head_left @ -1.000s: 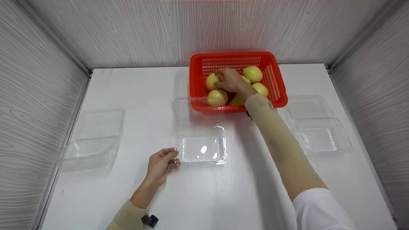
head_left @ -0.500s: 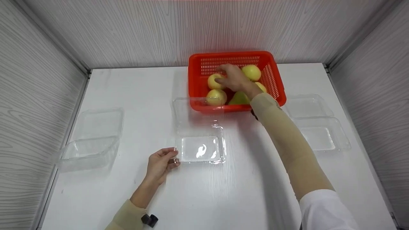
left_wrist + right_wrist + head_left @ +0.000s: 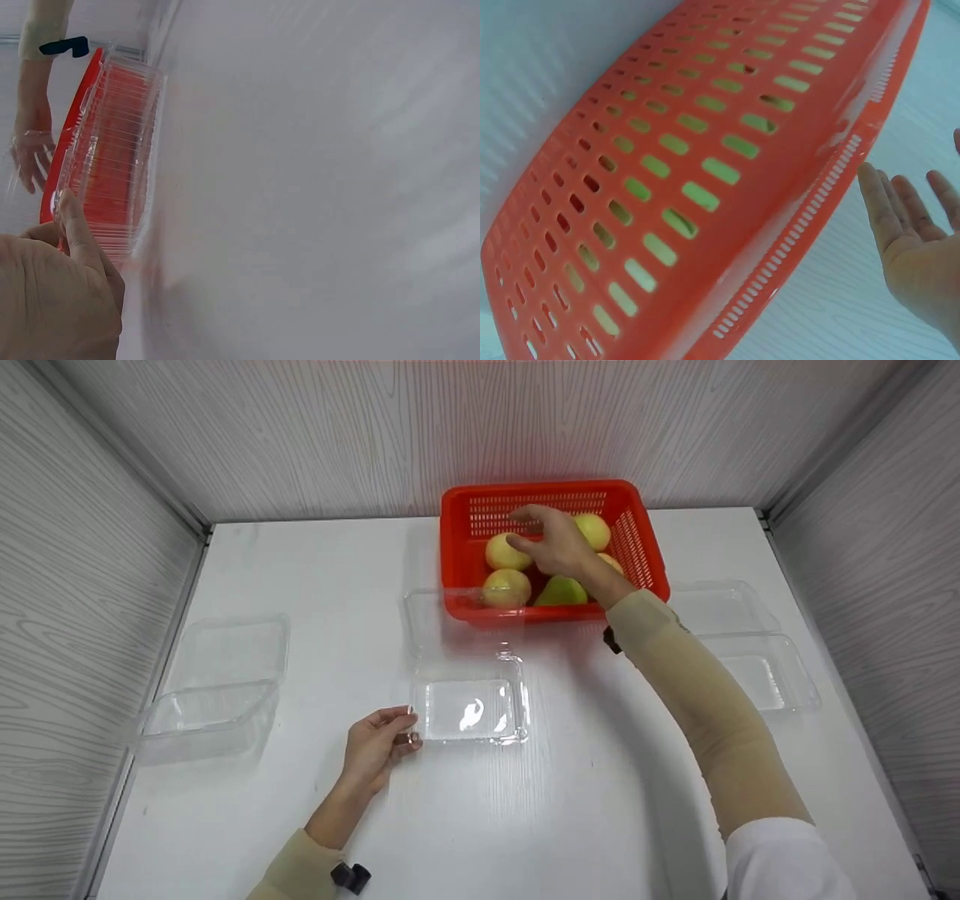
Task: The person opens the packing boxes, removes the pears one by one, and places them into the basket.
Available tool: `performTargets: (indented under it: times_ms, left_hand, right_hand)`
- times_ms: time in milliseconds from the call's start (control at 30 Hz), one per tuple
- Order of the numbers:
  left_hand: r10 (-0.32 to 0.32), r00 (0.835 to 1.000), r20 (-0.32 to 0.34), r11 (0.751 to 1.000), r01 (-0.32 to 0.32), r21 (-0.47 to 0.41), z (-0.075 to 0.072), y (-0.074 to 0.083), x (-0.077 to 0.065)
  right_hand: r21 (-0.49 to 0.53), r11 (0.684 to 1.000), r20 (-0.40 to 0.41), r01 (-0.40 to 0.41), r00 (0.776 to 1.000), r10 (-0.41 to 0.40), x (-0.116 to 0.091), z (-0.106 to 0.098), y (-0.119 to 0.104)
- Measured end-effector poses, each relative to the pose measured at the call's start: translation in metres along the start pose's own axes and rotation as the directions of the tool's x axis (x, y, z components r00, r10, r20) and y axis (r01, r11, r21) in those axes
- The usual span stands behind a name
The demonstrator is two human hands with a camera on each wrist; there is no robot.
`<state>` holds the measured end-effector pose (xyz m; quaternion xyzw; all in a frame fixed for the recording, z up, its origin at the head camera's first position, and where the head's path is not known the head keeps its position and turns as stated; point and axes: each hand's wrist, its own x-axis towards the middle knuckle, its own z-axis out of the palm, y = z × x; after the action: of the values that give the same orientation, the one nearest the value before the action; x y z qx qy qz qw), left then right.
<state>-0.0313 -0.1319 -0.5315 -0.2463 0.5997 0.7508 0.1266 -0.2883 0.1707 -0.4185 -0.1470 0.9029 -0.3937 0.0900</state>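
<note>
My left hand (image 3: 373,750) pinches the left edge of a clear plastic clamshell box (image 3: 470,709) between thumb and fingers. The box stands lid-up on the white table, its raised lid overlapping the basket's front in the head view. Over the red basket (image 3: 656,562) hovers my right hand (image 3: 559,544), fingers spread and holding nothing. Just left of its thumb lies a yellow apple (image 3: 504,553), with another apple (image 3: 506,588) in front. A green pear-shaped fruit (image 3: 562,592) lies below the wrist, and a further apple (image 3: 594,532) sits behind the hand.
Another clear clamshell box (image 3: 210,724) stands with its lid up on the left of the table. A third such box (image 3: 757,671) is on the right, partly behind the right forearm. Wood-grain panels (image 3: 337,435) enclose the back and sides.
My right hand has drawn away from the yellow apple, slightly right and upward, its fingers spreading. The right forearm has swung right, uncovering the green fruit. The left hand stays put.
</note>
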Motion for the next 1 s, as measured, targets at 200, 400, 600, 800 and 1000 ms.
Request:
performTargets:
  times_ms: [200,400,600,800,1000]
  left_hand:
    - [0.003,1.000,-0.002,1.000,-0.003,-0.002,0.001,0.000,-0.001]
    - [-0.001,1.000,0.002,1.000,0.001,-0.008,0.001,0.001,-0.001]
    - [0.006,1.000,0.021,0.999,-0.005,-0.038,0.000,0.000,-0.001]
    - [0.006,1.000,0.014,1.000,-0.006,-0.023,0.000,0.001,0.000]
    - [-0.006,1.000,0.002,1.000,0.006,-0.013,0.000,0.001,-0.001]
  right_hand:
    - [0.080,0.995,-0.072,0.061,0.996,-0.055,-0.018,0.002,-0.006]
    - [0.195,0.980,-0.147,0.046,0.989,-0.017,-0.036,0.003,-0.014]
    - [0.274,0.961,-0.207,0.048,0.978,0.010,-0.057,0.004,-0.020]
    - [0.382,0.921,-0.233,0.080,0.972,0.012,-0.076,0.009,-0.019]
    - [0.476,0.873,-0.283,0.105,0.958,0.039,-0.097,0.019,-0.011]
